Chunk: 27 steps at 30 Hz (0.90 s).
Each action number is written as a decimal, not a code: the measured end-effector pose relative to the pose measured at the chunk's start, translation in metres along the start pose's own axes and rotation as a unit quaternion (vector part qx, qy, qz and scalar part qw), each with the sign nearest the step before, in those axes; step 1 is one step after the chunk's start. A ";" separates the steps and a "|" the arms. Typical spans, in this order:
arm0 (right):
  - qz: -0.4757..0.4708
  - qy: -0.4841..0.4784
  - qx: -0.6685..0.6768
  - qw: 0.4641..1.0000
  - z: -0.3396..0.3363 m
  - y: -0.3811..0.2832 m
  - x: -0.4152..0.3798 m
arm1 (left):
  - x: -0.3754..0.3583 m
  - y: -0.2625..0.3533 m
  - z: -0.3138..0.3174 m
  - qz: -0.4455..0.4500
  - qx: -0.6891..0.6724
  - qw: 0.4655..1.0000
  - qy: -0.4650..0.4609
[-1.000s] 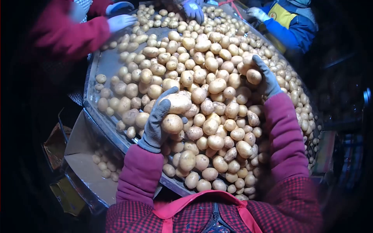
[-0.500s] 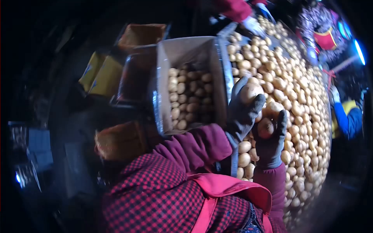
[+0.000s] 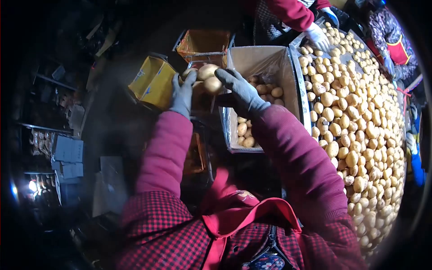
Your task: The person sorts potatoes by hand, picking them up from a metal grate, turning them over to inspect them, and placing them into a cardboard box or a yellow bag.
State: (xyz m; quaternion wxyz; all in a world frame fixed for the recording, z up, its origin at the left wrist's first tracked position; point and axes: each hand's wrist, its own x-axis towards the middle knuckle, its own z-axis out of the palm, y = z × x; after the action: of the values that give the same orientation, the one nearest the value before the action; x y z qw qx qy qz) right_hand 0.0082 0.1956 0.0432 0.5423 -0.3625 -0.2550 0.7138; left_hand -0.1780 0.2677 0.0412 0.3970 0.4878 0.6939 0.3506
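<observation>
Several pale potatoes (image 3: 208, 79) are held up between my two grey-gloved hands. My left hand (image 3: 182, 95) is closed around potatoes on the left side of the bunch. From the right, my right hand (image 3: 243, 90) presses its fingers against the same bunch. Both hands are above the dark gap and the left wall of a plastic-lined cardboard box (image 3: 258, 56). More potatoes (image 3: 243, 129) lie inside that box, partly hidden by my right forearm.
A sorting table with a thick spread of potatoes (image 3: 360, 130) runs along the right. A yellow bin (image 3: 153, 83) and an orange bin (image 3: 204, 44) stand to the left of the cardboard box. Across the table's far end, a co-worker's white-gloved hand (image 3: 318, 38) reaches among potatoes.
My hands have moved left from the potato table, past the cardboard box, carrying potatoes. My view has swung left as well, and the co-worker's hand remains at the table.
</observation>
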 end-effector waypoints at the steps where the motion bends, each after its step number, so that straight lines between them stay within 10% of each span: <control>1: 0.008 0.007 -0.041 0.999 -0.002 -0.006 -0.001 | 0.014 -0.012 -0.008 0.009 0.009 1.000 -0.025; 6: -0.092 0.164 -0.289 0.939 -0.066 0.009 -0.119 | -0.042 -0.055 0.031 0.132 -0.065 0.983 -0.106; 8: -0.277 0.229 -0.672 0.648 -0.091 -0.004 -0.186 | -0.071 -0.068 0.067 0.278 -0.031 0.948 -0.155; 9: -0.237 0.247 -0.564 0.752 -0.098 0.000 -0.212 | -0.094 -0.061 0.085 0.340 -0.032 0.922 -0.182; 14: -0.051 0.395 -0.784 0.476 -0.158 0.021 -0.348 | -0.186 -0.005 0.167 0.600 -0.004 0.745 -0.291; 23: -0.033 0.501 -0.656 0.564 -0.156 0.044 -0.456 | -0.251 0.022 0.294 0.674 0.250 0.534 -0.445; 27: -0.144 0.530 -0.655 0.519 -0.155 -0.004 -0.424 | -0.242 0.025 0.305 0.633 0.233 0.583 -0.453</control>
State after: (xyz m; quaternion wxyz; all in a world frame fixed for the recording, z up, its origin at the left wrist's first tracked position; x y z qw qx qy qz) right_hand 0.1967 -0.2142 0.0545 0.2820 -0.8849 -0.3647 -0.0670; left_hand 0.1548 0.0737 -0.0198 0.2099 0.9750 -0.0023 0.0732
